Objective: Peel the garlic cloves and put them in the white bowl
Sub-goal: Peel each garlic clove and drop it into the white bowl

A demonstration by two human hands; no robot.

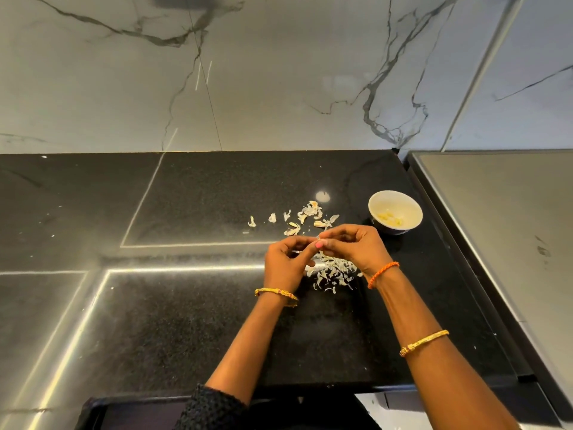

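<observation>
- Left hand and right hand are pinching a garlic clove (mostly hidden) above the near skins, apparently mid-peel.
- White bowl is waiting right, holding peeled cloves; dropping this one there likely comes next.

A tiny garlic clove is being pinched between the fingertips of two hands above the middle of the black worktop; most of it is hiding behind the fingers. The white bowl is sitting upright near the right edge of the worktop, with a few pale yellow peeled cloves lying inside. More unpeeled garlic pieces are lying scattered just left of the bowl.
</observation>
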